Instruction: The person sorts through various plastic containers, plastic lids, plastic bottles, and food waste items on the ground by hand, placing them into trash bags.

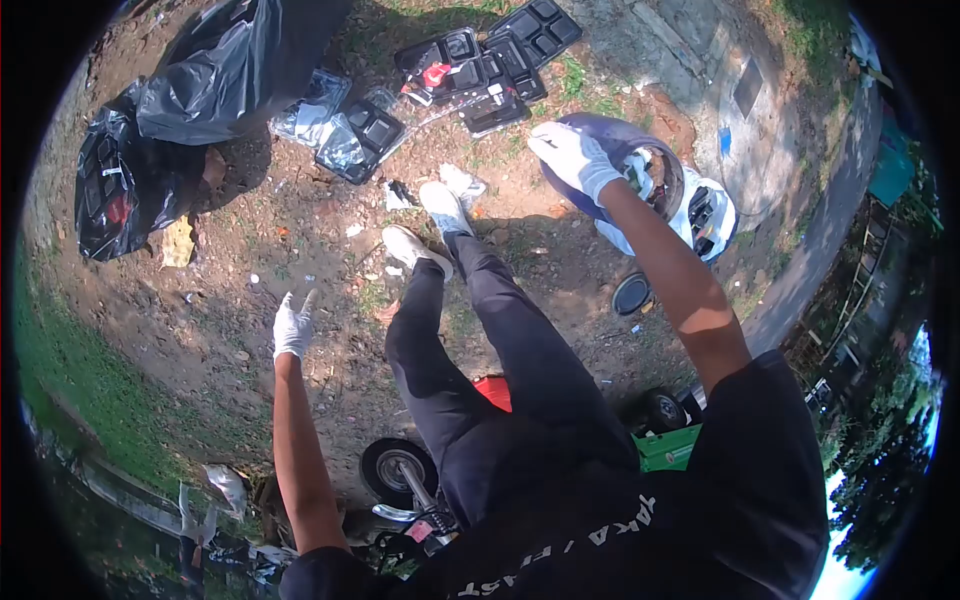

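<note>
My left hand [293, 328], in a white glove, hangs over the bare ground with its fingers apart and nothing in it. My right hand [578, 160], also gloved in white, reaches over a dark blue-grey bin [600, 130], its outstretched fingers at the bin's outer edge. Mixed rubbish [642, 168] shows in the bin's mouth. Beside the bin, a white plastic bag [722, 195] holds black plastic pieces. My light-coloured shoes [443, 207] stand just left of the bin.
Black compartment trays [535, 35] lie scattered ahead, some with clear lids [343, 145]. Large black rubbish bags [215, 85] stand at the upper left. A round black lid [631, 293] lies below the bin. Behind me are a wheel [398, 470] and a green panel [668, 450].
</note>
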`<state>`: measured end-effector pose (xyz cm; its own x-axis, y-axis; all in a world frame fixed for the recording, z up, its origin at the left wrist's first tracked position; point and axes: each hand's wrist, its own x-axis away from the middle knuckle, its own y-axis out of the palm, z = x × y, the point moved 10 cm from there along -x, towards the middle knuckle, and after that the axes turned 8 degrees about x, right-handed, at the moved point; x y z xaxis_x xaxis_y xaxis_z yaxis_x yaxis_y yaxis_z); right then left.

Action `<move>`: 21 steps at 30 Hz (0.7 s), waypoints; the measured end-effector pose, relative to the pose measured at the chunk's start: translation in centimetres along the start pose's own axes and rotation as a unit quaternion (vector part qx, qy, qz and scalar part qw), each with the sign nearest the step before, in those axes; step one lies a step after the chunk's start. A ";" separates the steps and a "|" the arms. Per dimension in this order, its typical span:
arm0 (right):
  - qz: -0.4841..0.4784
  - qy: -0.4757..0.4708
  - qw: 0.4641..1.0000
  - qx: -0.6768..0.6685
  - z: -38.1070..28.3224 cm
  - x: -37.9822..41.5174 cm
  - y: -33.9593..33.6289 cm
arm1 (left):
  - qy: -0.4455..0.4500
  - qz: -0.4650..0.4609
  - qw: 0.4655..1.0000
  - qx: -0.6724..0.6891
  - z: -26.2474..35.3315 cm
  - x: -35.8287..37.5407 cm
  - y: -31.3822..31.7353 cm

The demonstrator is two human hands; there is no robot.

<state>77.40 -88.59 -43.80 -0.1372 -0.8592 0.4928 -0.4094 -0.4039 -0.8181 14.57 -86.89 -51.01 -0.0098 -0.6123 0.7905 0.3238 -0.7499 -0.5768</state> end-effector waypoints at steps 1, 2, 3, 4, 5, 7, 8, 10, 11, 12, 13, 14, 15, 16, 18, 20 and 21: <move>0.026 -0.072 0.997 0.017 -1.0 -3.2 3.2 | -0.001 0.003 1.000 0.000 -1.2 -3.2 2.5; -0.001 -0.046 0.998 -0.043 -1.8 -6.7 6.1 | 0.024 -0.051 0.997 0.060 -2.6 -6.7 6.0; -0.033 -0.019 0.994 -0.105 -3.5 -9.6 8.7 | 0.008 -0.048 0.997 0.054 -5.3 -9.6 9.0; -0.056 -0.020 0.987 -0.150 -5.1 -12.3 11.6 | 0.040 -0.004 0.999 0.020 -7.2 -12.6 11.4; -0.032 -0.067 0.993 -0.094 -6.1 -15.4 15.5 | 0.080 0.043 0.996 -0.015 -8.0 -16.2 13.3; -0.084 -0.047 0.985 -0.144 -8.0 -20.4 21.9 | 0.001 0.066 0.997 0.034 -9.8 -23.7 17.7; -0.066 -0.059 0.984 -0.155 -8.5 -22.5 24.6 | -0.009 0.066 0.993 0.096 -10.1 -27.1 19.7; -0.047 -0.076 0.976 -0.196 -8.7 -26.3 30.9 | -0.015 0.062 0.985 0.161 -9.6 -33.0 23.5; -0.024 -0.083 0.973 -0.215 -8.5 -28.1 33.6 | 0.018 0.056 0.965 0.256 -7.9 -35.5 24.5; -0.018 -0.073 0.969 -0.236 -8.2 -29.2 35.7 | 0.049 0.049 0.934 0.349 -6.2 -37.2 25.4; -0.013 -0.066 0.965 -0.255 -8.0 -30.4 37.3 | 0.056 0.067 0.899 0.429 -4.3 -38.9 25.8; -0.021 -0.058 0.964 -0.257 -7.6 -31.3 39.0 | 0.032 0.073 0.875 0.478 -4.5 -41.2 26.6; -0.025 -0.061 0.966 -0.250 -7.2 -32.1 40.9 | 0.006 0.077 0.848 0.524 -5.1 -42.9 27.6; 0.018 -0.060 0.964 -0.258 -6.5 -32.9 41.8 | -0.005 0.051 0.845 0.532 -4.2 -44.1 27.5; 0.086 -0.056 0.959 -0.264 -5.2 -33.9 43.2 | 0.002 0.040 0.835 0.549 -3.5 -46.4 27.5; 0.077 -0.064 0.961 -0.258 -5.2 -34.6 44.0 | -0.007 0.057 0.839 0.541 -3.1 -47.7 27.1; 0.067 -0.067 0.962 -0.257 -5.3 -34.9 44.2 | -0.019 0.071 0.847 0.527 -2.7 -48.0 26.6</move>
<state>59.32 -74.80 -95.60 -0.1174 -0.9393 0.3223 -0.7923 -0.1070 -0.6007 21.11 -78.10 -104.88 0.1247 -0.6536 0.7465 0.9836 -0.0174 -0.1795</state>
